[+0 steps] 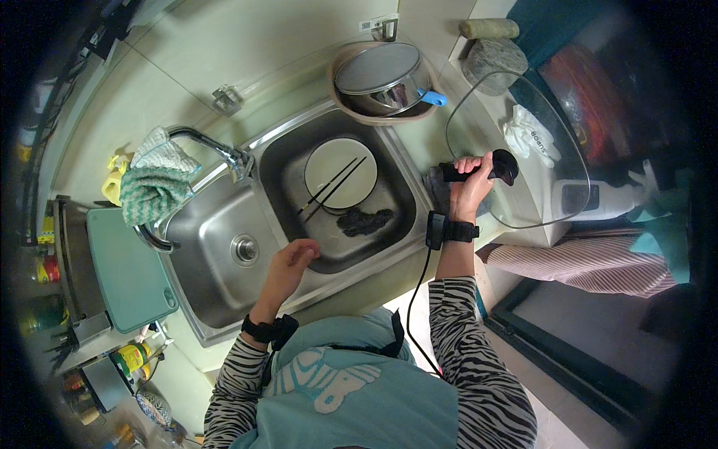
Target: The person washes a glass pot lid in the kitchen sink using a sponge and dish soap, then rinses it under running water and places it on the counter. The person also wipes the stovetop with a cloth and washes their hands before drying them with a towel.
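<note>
My right hand (472,178) grips the black handle of a glass pot lid (561,120), which is held on edge over the counter right of the sink. A dark cloth (437,189) lies just left of that hand. Over the front edge of the right basin (406,247), my left hand (294,261) is empty with its fingers loosely curled. In this basin stands a white bowl (331,163) with two black chopsticks (342,188) lying across its rim. A dark scouring pad or clump (364,222) rests on the basin floor below the bowl.
A chrome faucet (205,137) with draped cloths (154,191) stands behind the left basin (207,280). A steel pot (390,95) sits in a beige basin (364,119) at the back. At left is a green cutting board (126,269); at right, a white spray bottle (600,199).
</note>
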Demonstrator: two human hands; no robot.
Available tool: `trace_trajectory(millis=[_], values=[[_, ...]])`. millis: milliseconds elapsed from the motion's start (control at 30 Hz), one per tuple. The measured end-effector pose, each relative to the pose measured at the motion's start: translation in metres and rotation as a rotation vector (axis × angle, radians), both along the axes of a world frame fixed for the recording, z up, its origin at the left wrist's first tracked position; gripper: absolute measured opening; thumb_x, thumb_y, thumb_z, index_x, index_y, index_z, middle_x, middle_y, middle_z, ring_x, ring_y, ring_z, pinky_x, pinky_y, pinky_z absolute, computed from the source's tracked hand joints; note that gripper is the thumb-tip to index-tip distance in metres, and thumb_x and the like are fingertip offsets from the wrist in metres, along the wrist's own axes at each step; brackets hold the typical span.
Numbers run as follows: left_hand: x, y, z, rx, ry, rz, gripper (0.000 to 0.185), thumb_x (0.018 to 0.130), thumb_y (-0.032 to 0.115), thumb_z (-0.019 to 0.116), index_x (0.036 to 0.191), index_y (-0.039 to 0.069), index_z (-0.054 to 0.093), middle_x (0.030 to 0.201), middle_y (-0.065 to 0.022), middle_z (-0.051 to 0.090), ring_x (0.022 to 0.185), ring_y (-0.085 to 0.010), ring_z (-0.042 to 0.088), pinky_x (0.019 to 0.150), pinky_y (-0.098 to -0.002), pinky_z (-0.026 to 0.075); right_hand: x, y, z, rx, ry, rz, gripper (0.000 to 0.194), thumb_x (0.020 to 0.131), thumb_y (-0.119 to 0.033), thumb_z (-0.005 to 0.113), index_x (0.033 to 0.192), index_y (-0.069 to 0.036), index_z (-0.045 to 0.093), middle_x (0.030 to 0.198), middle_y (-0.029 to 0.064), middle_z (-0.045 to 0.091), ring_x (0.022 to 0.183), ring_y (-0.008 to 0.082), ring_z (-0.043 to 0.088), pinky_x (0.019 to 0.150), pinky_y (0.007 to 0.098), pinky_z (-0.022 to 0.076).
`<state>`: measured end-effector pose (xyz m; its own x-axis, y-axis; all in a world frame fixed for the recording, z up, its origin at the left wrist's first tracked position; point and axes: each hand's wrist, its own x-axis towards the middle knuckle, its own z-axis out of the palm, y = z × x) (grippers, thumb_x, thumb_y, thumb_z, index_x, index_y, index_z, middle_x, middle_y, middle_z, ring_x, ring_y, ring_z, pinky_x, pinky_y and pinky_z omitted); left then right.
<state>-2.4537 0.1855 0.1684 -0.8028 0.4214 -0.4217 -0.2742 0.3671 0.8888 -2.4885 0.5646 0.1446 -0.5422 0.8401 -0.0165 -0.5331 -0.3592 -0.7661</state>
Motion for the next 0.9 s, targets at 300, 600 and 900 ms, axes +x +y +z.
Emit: trace_trajectory(millis=[300, 600, 900], values=[[0.004, -0.001, -0.008, 0.046, -0.023, -0.011, 0.022, 0.096, 0.011, 0.052, 0.113, 0.0, 0.059, 0.104, -0.0088, 0.065, 0.097, -0.0165, 0.062, 0.087, -0.0285, 0.049, 0.002, -0.008, -0.005, -0.012, 0.022, 0.05, 0.041, 0.096, -0.022, 0.054, 0.059, -0.008, 0.04, 0.051, 0.0032, 0.039, 0.043, 0.0163, 0.037, 0.046, 0.0317, 0.0343], [0.006, -0.014, -0.013, 0.036, -0.03, 0.02, 0.023, 0.096, 0.014, 0.052, 0.114, 0.0, 0.059, 0.104, -0.0077, 0.065, 0.096, -0.0169, 0.061, 0.086, -0.0292, 0.049, 0.012, -0.024, -0.03, 0.196, -0.071, 0.055, 0.039, 0.097, -0.017, 0.051, 0.06, -0.005, 0.043, 0.052, 0.007, 0.045, 0.046, 0.019, 0.044, 0.051, 0.0328, 0.0396], [0.011, -0.016, -0.016, 0.032, -0.033, 0.018, 0.024, 0.096, 0.016, 0.052, 0.113, 0.0, 0.059, 0.103, -0.0074, 0.066, 0.093, -0.0153, 0.061, 0.084, -0.0287, 0.048, 0.019, -0.033, -0.043, 0.27, -0.225, 0.14, 0.036, 0.096, -0.015, 0.055, 0.063, -0.006, 0.043, 0.055, 0.0035, 0.043, 0.049, 0.0137, 0.04, 0.051, 0.0299, 0.0368]])
